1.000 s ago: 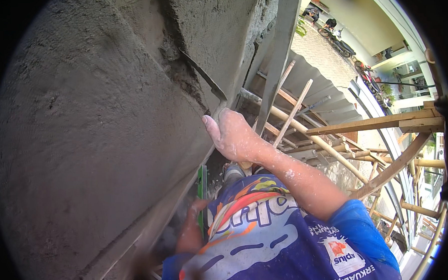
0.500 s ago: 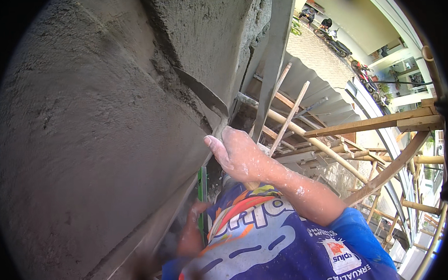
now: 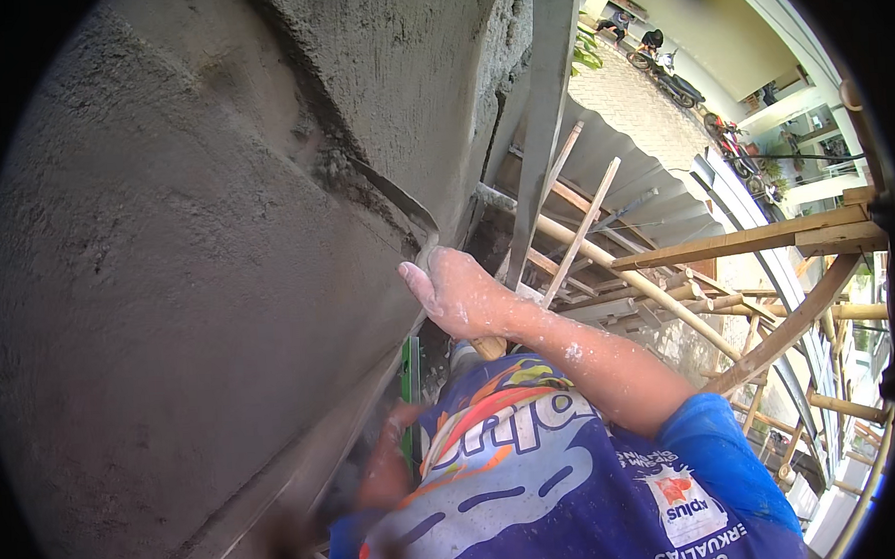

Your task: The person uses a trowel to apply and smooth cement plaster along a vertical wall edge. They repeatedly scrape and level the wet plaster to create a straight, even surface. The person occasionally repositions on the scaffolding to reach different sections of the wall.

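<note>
One huge grey wall (image 3: 190,321) filled the left of my distant view, and over on the right, bamboo scaffolding (image 3: 653,292) criss-crossed below. And there it was, the trowel (image 3: 401,202), its thin blade lying edge-on along the ragged seam (image 3: 331,135) near the wall's corner! I judged it light, the blade stiff with a little spring, slick if wet, hardly fragile. Lower down, beside the wall's edge, stood a green bar (image 3: 408,369). Right hand (image 3: 458,291), then: fingers curled well closed round the trowel's grip, thumb pointing out toward the wall. Left hand (image 3: 402,418): blurred against the green bar, and I couldn't tell whether it gripped. Smallest of all, the tan handle end (image 3: 489,348) poked out under the right palm; that handle, clear of the blade, was the place to hold.
</note>
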`<state>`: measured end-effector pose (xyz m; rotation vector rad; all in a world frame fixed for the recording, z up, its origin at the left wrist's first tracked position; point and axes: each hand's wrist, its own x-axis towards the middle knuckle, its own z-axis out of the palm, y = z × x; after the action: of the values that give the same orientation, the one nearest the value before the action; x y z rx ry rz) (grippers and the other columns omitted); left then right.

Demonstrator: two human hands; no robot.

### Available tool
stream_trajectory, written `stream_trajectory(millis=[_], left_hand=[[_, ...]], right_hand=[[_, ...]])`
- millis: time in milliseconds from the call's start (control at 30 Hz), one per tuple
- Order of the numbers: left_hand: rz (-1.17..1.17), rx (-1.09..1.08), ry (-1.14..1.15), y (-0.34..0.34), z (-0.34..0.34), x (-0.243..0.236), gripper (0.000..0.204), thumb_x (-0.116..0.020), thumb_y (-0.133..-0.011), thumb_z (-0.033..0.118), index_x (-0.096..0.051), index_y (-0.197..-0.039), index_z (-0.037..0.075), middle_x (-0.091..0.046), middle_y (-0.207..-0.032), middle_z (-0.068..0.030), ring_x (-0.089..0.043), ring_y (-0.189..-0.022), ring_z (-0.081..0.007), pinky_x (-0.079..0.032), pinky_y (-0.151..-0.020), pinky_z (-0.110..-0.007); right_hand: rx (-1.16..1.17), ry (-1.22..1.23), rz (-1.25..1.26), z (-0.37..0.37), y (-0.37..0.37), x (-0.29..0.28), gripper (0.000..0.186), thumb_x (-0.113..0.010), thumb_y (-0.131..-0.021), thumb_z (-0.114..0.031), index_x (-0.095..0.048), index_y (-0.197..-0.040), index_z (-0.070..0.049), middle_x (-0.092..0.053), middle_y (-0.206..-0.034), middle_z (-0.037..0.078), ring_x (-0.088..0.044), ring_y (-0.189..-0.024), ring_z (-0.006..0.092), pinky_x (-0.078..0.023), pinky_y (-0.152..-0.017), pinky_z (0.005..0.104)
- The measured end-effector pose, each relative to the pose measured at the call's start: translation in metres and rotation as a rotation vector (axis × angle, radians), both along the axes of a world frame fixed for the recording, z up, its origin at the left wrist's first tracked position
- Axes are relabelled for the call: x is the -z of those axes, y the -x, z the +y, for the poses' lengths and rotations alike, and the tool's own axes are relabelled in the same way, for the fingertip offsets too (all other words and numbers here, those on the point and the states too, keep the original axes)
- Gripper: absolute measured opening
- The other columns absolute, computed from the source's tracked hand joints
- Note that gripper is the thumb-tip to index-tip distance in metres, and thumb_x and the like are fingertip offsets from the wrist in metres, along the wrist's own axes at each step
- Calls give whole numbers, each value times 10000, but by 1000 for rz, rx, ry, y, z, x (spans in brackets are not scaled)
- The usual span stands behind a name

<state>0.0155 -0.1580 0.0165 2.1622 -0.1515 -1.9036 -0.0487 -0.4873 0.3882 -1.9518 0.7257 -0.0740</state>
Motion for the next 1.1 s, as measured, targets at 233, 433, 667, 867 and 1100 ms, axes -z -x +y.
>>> stream_trajectory(millis=[233, 433, 667, 867, 1100], left_hand=[[-9, -25, 17, 2, 0, 10, 647, -858, -701, 301, -677, -1212, -52, -724, -1143, -174, -693, -1029, -256, -540, -915, -382], [-38, -28, 33, 2, 0, 12, 641, -854, -702, 296, -677, -1210, -52, -724, -1142, -174, -693, -1026, -256, -542, -911, -383], [-21, -20, 35, 2, -1, 18, 634, -850, -702, 289, -678, -1209, -52, -724, -1142, -174, -694, -1023, -257, -544, -906, -385], [-10, -22, 34, -1, -6, 23, 628, -847, -703, 283, -678, -1207, -52, -724, -1141, -174, -695, -1021, -257, -545, -901, -387], [-10, -23, 42, -4, -9, 32, 621, -843, -704, 277, -679, -1205, -51, -724, -1140, -175, -695, -1017, -258, -547, -896, -389]], right_hand=[[5, 1, -79, -4, -3, -14, 614, -501, -1055, -401, -561, -767, 138, -576, -721, 354, -605, -745, 535, -473, -710, 556], [5, -23, 88, -5, -2, -24, 620, -514, -1051, -406, -573, -785, 150, -583, -783, 386, -614, -830, 550, -492, -759, 539], [-8, 3, 10, -8, -5, -31, 591, -526, -1051, -384, -554, -777, 139, -565, -751, 377, -588, -794, 564, -474, -729, 555], [3, 41, -204, -9, -3, -33, 615, -518, -1052, -401, -554, -759, 139, -557, -708, 361, -601, -778, 547, -477, -716, 542], [1, 58, -106, -7, 3, -25, 591, -514, -1051, -371, -567, -748, 133, -566, -725, 364, -603, -775, 545, -477, -730, 548]])
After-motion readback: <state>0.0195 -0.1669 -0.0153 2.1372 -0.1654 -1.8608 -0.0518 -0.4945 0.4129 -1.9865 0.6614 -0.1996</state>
